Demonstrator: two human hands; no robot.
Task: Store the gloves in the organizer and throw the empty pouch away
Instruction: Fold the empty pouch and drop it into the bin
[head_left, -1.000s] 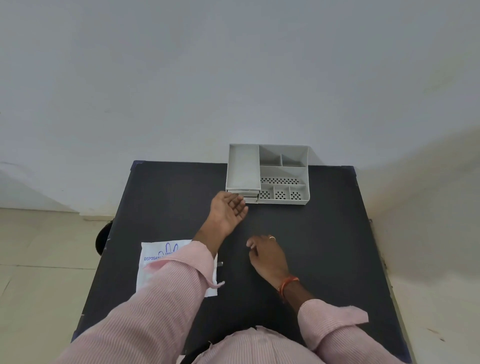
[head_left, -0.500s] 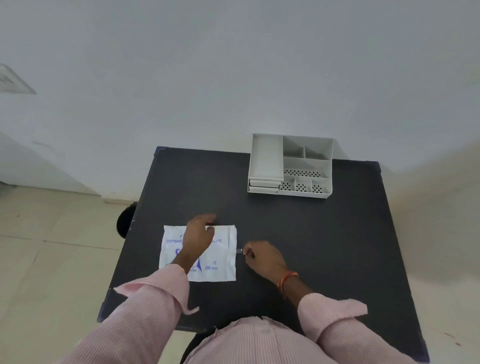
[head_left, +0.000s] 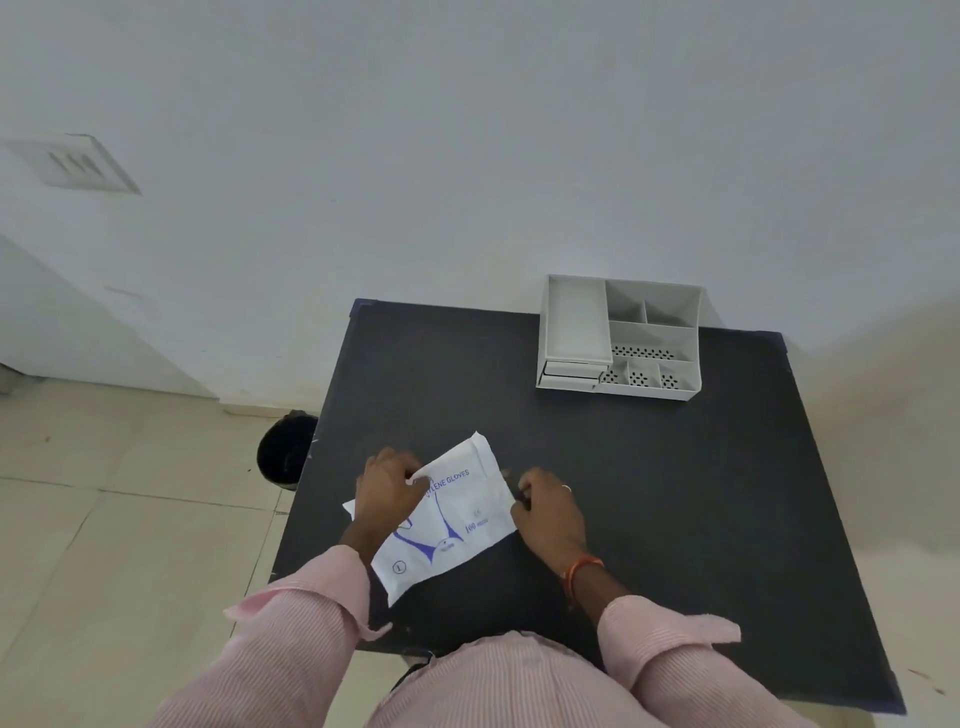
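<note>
The task stood near its start. The pouch was unopened as far as the view showed, lying tilted on the dark surface, well apart from the organizer and on the person's side of it. No loose gloves were to be seen; they were presumably inside the pouch, so taking them out, storing them and binning the wrapper all remained to do.

The left hand had its fingers closed on the pouch's upper left edge, which puckered a little under the grip. The right hand sat at the pouch's right edge with its fingers curled together; whether they actually pinched the edge could not be told, as the knuckles hid the tips.

The pouch looked like thin white film or paper, flat and roughly rectangular, printed in blue with a glove outline and lettering. It would probably crumple and slide easily. The organizer was pale grey rigid plastic, boxy, with one long open tray on its left, smaller open cells on its right, some with perforated floors, and shallow drawers at its front. All its compartments appeared empty. A round black bin stood on the tiled floor, far to the organizer's left and nearer the person, just beside the surface's edge. The surface itself was matte and black.
</note>
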